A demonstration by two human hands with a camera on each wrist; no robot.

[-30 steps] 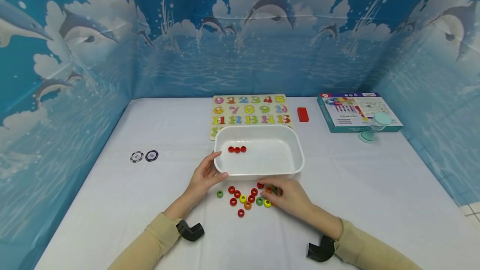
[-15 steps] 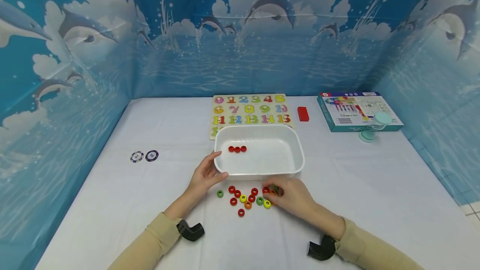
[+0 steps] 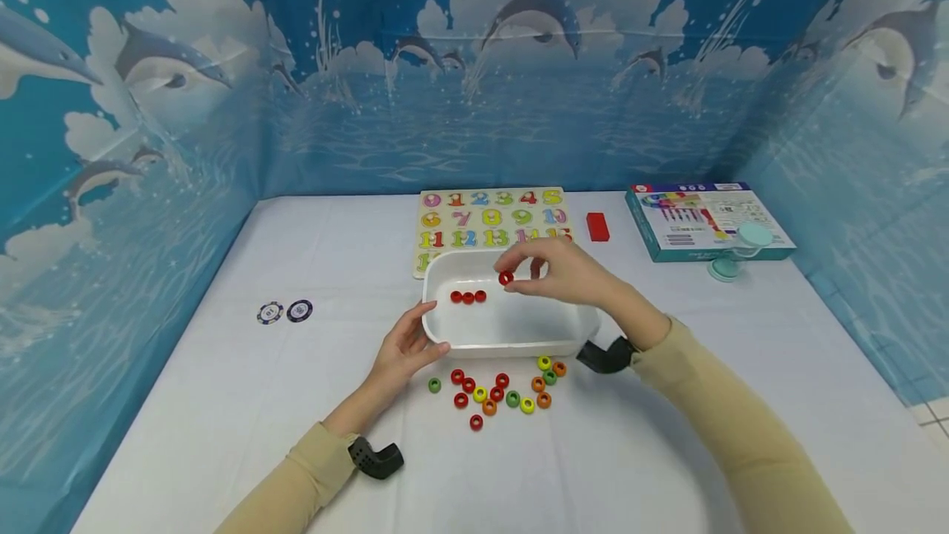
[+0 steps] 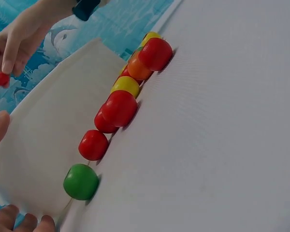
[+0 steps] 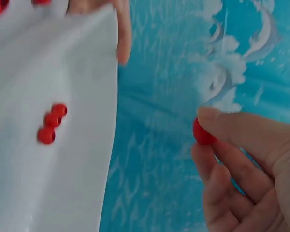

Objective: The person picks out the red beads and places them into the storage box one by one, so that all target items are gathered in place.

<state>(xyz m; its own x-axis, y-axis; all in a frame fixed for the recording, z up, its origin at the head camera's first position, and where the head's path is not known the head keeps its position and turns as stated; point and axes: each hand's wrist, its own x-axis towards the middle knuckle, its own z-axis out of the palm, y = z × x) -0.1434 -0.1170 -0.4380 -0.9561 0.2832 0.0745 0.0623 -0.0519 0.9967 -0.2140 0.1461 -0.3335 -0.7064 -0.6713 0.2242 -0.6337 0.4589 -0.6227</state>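
My right hand (image 3: 559, 272) is above the white tray (image 3: 519, 328), pinching a red bead (image 3: 506, 278) between thumb and fingertips. The right wrist view shows this bead (image 5: 203, 133) close up. Three red beads (image 3: 468, 297) sit in a row on the tray's floor, towards its left. My left hand (image 3: 402, 355) holds the tray's near left corner, thumb along the front and fingers at the left end. Loose red, yellow, orange and green beads (image 3: 497, 394) are scattered on the cloth in front of the tray; several also show in the left wrist view, such as a green bead (image 4: 81, 182).
Behind the tray, partly covered by it, lies a number board (image 3: 493, 217). A red block (image 3: 597, 227) and a flat box (image 3: 708, 221) are to its right, with a pale green double-ended object (image 3: 726, 269) against the box. Two round chips (image 3: 300, 311) lie left.
My right hand has picked a red bead from the loose ones and carried it up and forward over the tray. The left hand and the tray stay where they were.
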